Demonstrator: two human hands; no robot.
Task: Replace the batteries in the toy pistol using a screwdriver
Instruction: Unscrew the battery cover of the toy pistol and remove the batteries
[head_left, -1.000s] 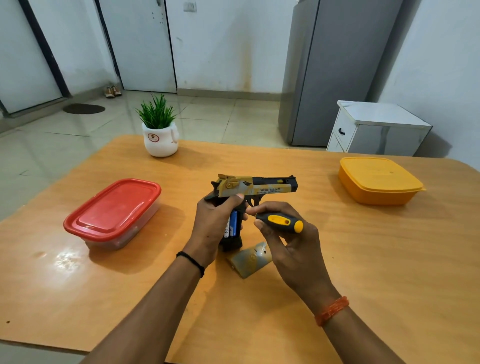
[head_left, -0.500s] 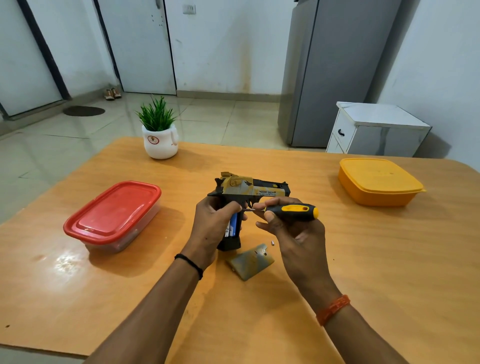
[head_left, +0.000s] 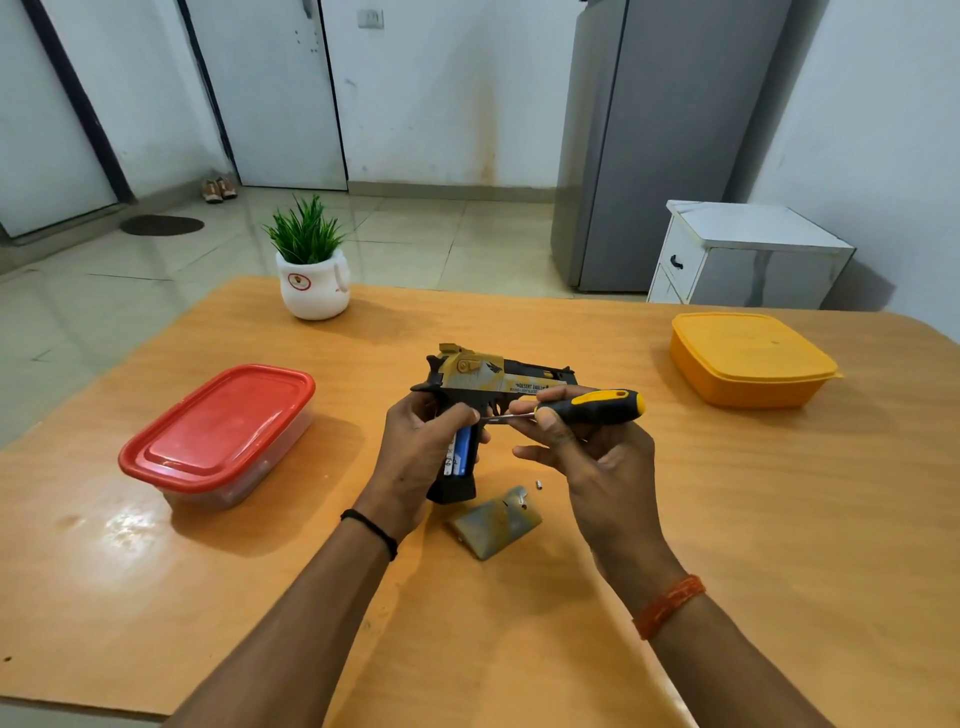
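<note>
Two hands engaged: left hand (head_left: 422, 448) grips the pistol (head_left: 488, 382), light rigid plastic; right hand (head_left: 597, 457) pinches the screwdriver (head_left: 592, 407).

We see a tan table (head_left: 727, 519), a mottled gold, grey and black toy pistol (head_left: 483, 374), blue batteries (head_left: 462, 449) in its grip, a black-and-yellow screwdriver (head_left: 592, 405), a mottled grey-gold cover (head_left: 493, 522), a red-lidded box (head_left: 218, 426), a yellow box (head_left: 748, 358), a white-potted green plant (head_left: 311, 260).

A home, probably its dining area: tall grey refrigerator (head_left: 660, 145), small white bedside cabinet (head_left: 748, 254), pair of shoes (head_left: 219, 189) by the white door (head_left: 270, 93), glossy tiled floor (head_left: 415, 244), orange wooden tabletop (head_left: 779, 519).
</note>
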